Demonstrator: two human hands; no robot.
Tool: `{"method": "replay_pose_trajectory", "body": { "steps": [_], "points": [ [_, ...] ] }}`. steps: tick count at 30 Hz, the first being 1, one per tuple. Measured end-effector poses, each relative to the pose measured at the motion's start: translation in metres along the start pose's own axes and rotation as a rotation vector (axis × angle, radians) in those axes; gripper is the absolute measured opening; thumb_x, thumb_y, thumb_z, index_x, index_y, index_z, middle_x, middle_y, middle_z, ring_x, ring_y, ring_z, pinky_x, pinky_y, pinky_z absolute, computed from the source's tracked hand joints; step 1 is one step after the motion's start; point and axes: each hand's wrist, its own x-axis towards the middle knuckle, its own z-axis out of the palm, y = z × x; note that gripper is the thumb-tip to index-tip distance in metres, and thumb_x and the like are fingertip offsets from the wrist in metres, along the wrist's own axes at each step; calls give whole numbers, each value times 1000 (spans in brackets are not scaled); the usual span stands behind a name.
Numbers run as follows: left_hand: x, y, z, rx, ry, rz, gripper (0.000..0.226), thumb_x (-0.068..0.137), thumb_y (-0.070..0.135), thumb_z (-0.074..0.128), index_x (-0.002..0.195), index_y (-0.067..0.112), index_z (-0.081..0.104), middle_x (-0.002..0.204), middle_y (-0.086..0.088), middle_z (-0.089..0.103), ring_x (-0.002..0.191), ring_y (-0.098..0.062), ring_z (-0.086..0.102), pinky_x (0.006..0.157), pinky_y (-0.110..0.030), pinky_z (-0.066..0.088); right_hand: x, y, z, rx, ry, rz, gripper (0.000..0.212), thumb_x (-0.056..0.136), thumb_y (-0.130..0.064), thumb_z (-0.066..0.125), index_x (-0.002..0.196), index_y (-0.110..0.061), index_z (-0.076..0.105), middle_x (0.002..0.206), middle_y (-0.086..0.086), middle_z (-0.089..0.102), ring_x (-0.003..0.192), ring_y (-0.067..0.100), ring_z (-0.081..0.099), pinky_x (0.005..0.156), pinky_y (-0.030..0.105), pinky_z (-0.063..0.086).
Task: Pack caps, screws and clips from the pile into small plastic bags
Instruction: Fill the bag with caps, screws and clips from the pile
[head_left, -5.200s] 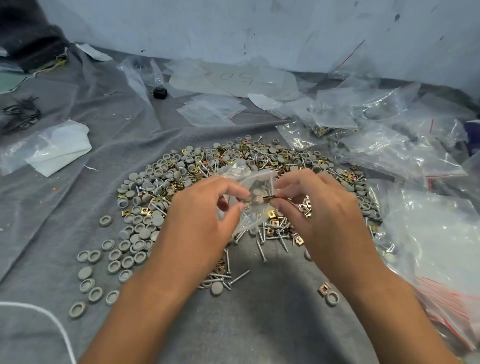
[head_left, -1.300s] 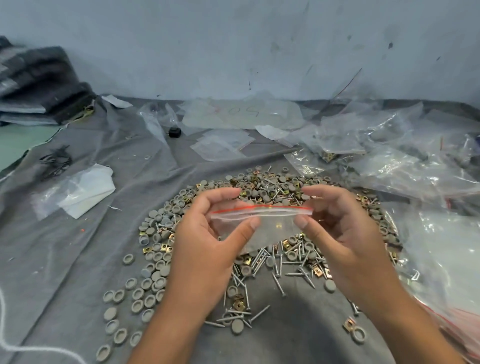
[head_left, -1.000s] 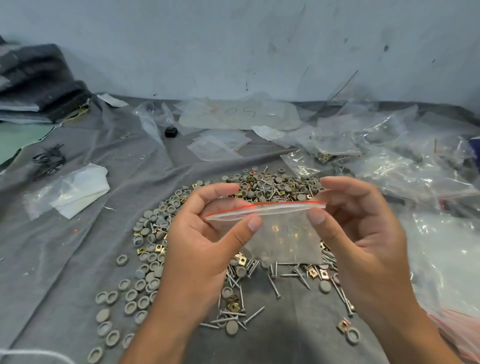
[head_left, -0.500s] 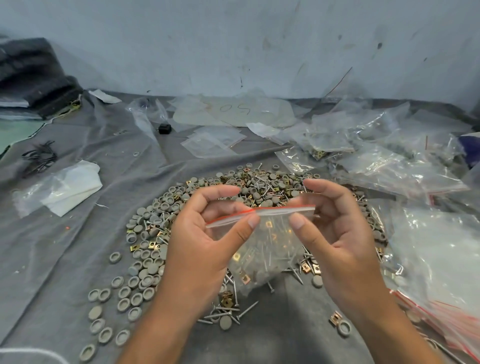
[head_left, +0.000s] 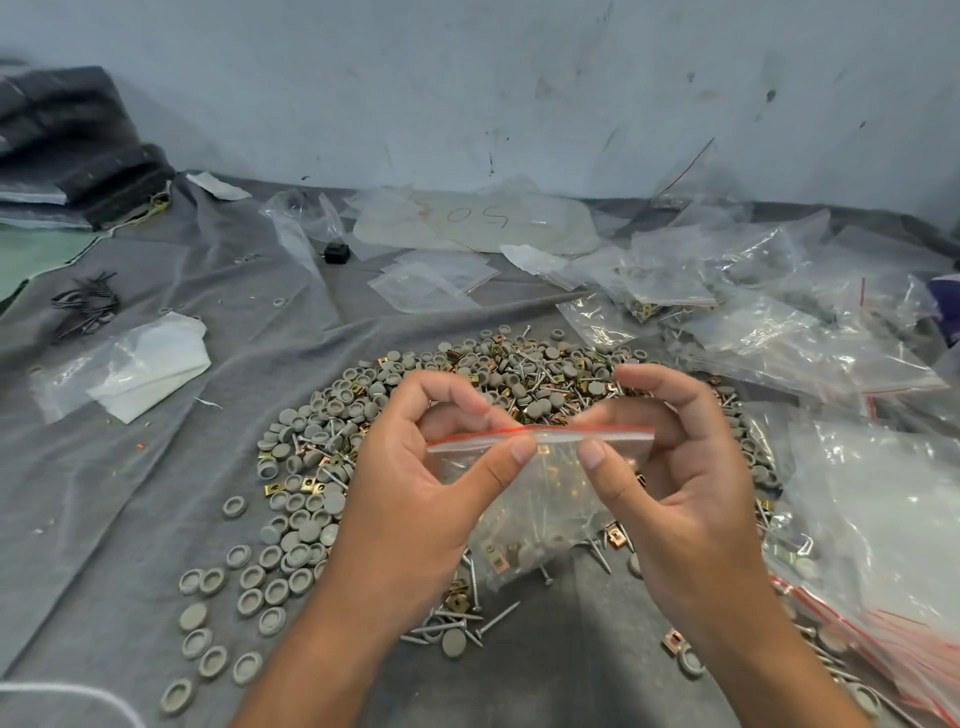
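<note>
Small bag (head_left: 540, 499) hung above the near edge of the pile (head_left: 467, 395), red-striped top held level; screws, clips and a cap showed inside at its bottom. Left hand (head_left: 415, 499) pinched the top's left part, thumb against fingers. Right hand (head_left: 675, 488) pinched the right part likewise. Pile lay on grey cloth (head_left: 156, 493). Filled bags (head_left: 779, 332) lay far right.

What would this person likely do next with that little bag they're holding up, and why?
Probably slide the thumbs along the red strip to press it shut. Both the left hand and right hand pinch the top of the small bag, which already holds screws, clips and caps, and the strip looks flattened along its length.
</note>
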Motion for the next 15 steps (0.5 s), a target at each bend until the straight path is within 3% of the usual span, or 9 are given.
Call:
{"method": "replay_pose_trajectory", "body": {
  "steps": [9, 15],
  "points": [
    [-1, -2, 4, -11, -15, 9, 39, 72, 21, 89, 100, 28, 63, 91, -4, 77, 86, -18, 75, 71, -21, 57, -1, -3, 3, -5, 64, -41, 32, 82, -28, 77, 109, -38, 62, 96, 2, 73, 88, 13, 70, 78, 18, 53],
    [-1, -2, 4, 62, -13, 34, 34, 77, 30, 84, 99, 29, 59, 92, -3, 75, 85, -14, 73, 69, -18, 53, -2, -6, 3, -28, -8, 4, 47, 81, -30, 81, 122, -32, 58, 100, 3, 75, 95, 17, 72, 80, 21, 56]
  ]
}}
